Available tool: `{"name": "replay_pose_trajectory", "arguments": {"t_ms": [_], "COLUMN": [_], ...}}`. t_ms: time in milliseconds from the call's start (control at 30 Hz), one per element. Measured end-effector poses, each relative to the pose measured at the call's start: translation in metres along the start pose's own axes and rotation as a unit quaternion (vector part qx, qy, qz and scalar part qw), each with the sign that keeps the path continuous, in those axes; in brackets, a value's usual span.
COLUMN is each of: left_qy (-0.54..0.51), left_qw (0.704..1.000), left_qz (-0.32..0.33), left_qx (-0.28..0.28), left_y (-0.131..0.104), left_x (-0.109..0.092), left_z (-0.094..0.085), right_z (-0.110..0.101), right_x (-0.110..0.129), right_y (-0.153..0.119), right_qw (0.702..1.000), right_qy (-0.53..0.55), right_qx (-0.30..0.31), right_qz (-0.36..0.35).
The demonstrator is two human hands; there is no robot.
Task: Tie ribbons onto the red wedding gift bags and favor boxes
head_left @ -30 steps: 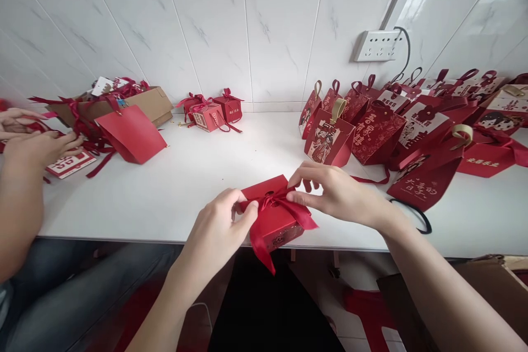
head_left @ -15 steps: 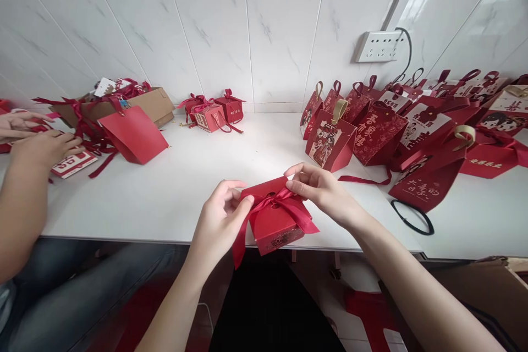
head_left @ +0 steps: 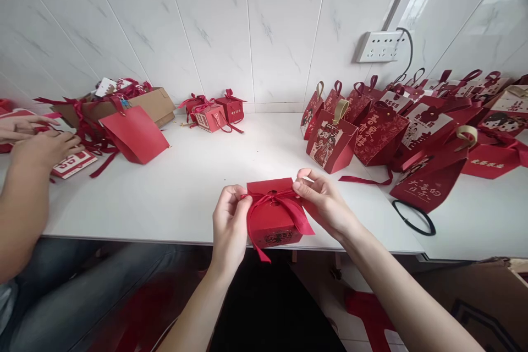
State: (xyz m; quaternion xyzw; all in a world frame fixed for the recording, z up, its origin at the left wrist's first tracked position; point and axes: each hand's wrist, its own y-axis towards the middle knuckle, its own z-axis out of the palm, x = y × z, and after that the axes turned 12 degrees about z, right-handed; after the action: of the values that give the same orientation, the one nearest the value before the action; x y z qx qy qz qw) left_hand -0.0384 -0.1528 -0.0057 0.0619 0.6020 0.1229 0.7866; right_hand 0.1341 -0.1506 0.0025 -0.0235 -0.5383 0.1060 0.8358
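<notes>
A red gift box (head_left: 270,224) sits at the table's front edge, its dark printed side facing me. Across its top runs a red ribbon (head_left: 300,216) tied in a bow, with loose tails hanging over the front. My left hand (head_left: 231,220) is closed at the box's left side, pinching one loop of the bow between thumb and fingers. On the other side, my right hand (head_left: 324,198) pinches the opposite loop near the box's top right corner. The ribbon is stretched between both hands.
Many red gift boxes with ribbon handles (head_left: 334,140) crowd the right. Small boxes (head_left: 210,116) stand by the wall. A cardboard box (head_left: 159,105) of ribbons, a plain red box (head_left: 136,135) and a co-worker's hands (head_left: 41,143) are left. A black ring (head_left: 413,218) lies right.
The gift box has turned to face me more squarely. My left hand has moved right and my right hand slightly right and down. The left ribbon tail has swung across the box's front.
</notes>
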Motion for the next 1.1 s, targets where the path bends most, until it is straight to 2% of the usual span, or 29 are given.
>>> {"name": "replay_pose_trajectory", "arguments": {"t_ms": [200, 400, 467, 600, 700, 767, 833, 900, 967, 1033, 1100], "left_qy": [-0.005, -0.031, -0.025, 0.000, 0.027, 0.042, 0.072, 0.119, 0.177, 0.228, 0.250], "left_qw": [1.000, 0.999, 1.000, 1.000, 0.999, 0.995, 0.980, 0.943, 0.905, 0.886, 0.882], "left_qz": [-0.005, -0.004, 0.004, 0.010, -0.011, -0.006, 0.000, -0.014, -0.029, -0.007, 0.056], "left_qx": [-0.013, -0.014, -0.014, 0.002, 0.046, 0.095, 0.188, 0.309, 0.386, 0.403, 0.395], "left_y": [-0.001, 0.000, 0.001, 0.009, 0.017, 0.020, 0.022, 0.022, 0.025, 0.033, 0.051], "left_x": [0.006, 0.007, 0.009, 0.013, 0.015, 0.016, 0.014, 0.010, 0.004, -0.001, -0.002], "left_z": [0.001, 0.005, 0.005, 0.001, -0.010, -0.023, -0.036, -0.045, -0.046, -0.040, -0.027], "right_z": [0.005, 0.009, 0.008, 0.003, -0.011, -0.025, -0.037, -0.044, -0.046, -0.044, -0.042], "right_x": [-0.004, -0.008, -0.008, -0.004, -0.003, -0.006, -0.010, -0.013, -0.014, -0.009, 0.001], "right_y": [0.000, 0.001, 0.002, 0.005, 0.007, 0.005, 0.001, -0.005, -0.009, -0.006, 0.009], "right_qw": [0.995, 0.981, 0.986, 0.999, 0.995, 0.987, 0.976, 0.955, 0.929, 0.909, 0.886], "right_qy": [0.098, 0.190, 0.163, 0.036, -0.077, -0.142, -0.205, -0.279, -0.349, -0.398, -0.435], "right_qx": [-0.007, -0.024, -0.027, -0.030, -0.061, -0.049, 0.012, 0.079, 0.105, 0.099, 0.070], "right_qz": [0.002, 0.036, 0.027, 0.010, -0.017, -0.053, -0.072, -0.065, -0.055, -0.079, -0.143]}}
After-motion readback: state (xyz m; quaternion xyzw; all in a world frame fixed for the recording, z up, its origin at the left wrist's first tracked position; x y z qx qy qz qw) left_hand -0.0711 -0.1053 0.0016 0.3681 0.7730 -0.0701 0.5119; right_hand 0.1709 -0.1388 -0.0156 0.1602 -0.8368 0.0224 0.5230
